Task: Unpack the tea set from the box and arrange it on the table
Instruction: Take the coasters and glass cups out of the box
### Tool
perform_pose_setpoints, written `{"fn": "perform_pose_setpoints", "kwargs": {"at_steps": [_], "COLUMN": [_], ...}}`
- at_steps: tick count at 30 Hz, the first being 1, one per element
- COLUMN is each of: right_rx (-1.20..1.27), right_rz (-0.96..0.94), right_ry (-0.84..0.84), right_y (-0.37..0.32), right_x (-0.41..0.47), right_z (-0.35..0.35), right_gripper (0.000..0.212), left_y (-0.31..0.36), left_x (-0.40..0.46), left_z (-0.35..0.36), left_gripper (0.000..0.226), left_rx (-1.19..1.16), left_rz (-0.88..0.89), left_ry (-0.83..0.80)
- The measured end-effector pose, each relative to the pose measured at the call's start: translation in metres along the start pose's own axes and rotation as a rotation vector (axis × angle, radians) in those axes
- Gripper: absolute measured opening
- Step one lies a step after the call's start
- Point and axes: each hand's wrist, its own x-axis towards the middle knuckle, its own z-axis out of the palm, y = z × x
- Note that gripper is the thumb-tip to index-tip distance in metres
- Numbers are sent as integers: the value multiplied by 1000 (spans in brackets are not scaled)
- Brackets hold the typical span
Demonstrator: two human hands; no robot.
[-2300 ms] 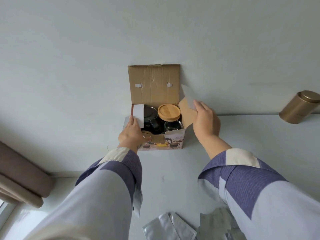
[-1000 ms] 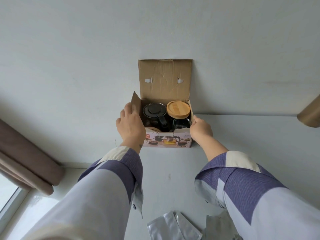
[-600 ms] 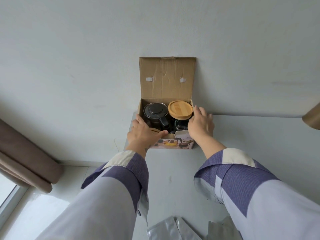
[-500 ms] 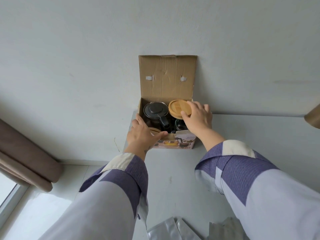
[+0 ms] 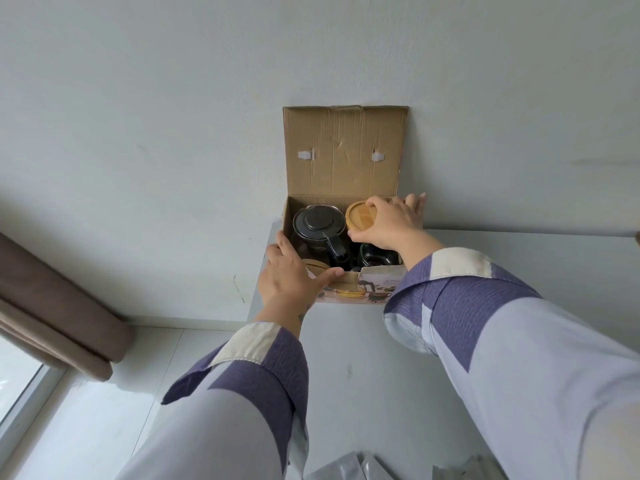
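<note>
An open cardboard box (image 5: 343, 154) stands at the table's far left corner against the wall, its lid flap upright. Inside sit a dark glass teapot with a black lid (image 5: 318, 225), a round wooden-lidded piece (image 5: 360, 216) and a dark glass cup (image 5: 375, 259). My right hand (image 5: 391, 225) reaches into the box, thumb and fingers closed around the wooden lid's rim. My left hand (image 5: 291, 275) rests flat on the box's front left corner, thumb along the front edge, partly hiding a second wooden lid (image 5: 313, 264).
The white table (image 5: 346, 375) ends just left of the box. Silver foil pouches (image 5: 349, 469) lie at its near edge. A brown curtain (image 5: 52, 306) hangs at the left above a window sill. A white wall rises right behind the box.
Both hands let go of the side flaps, which are folded away. My right hand moved onto the wooden lid and closed around it. My left hand settled on the front left corner.
</note>
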Motion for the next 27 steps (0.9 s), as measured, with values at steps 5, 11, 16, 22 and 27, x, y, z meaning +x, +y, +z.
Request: {"fn": "perform_pose_setpoints", "kwargs": {"at_steps": [5,11,16,22,27], "right_rx": [53,436,451,466,445], "right_rz": [18,33,105,236,319], "right_ry": [71,87,91,90,76], "right_y": [-2,13,56,142,239], "right_x": [-11,-42,-75,-93,-95], "right_z": [-7,-33,-41,-47,-35], "right_gripper": [84,78,78,81,80], "left_y": [3,6,26,119,212], "left_x": [0,-2,-3,-23,-65], "left_z": [-1,-5,-23,-11,77], "left_gripper": [126,125,118,73,67], "left_rx": [7,18,266,243,167], "left_rz": [-19,-49,-63,239,409], "left_ry": [-16,-29,-61,49,-113]}}
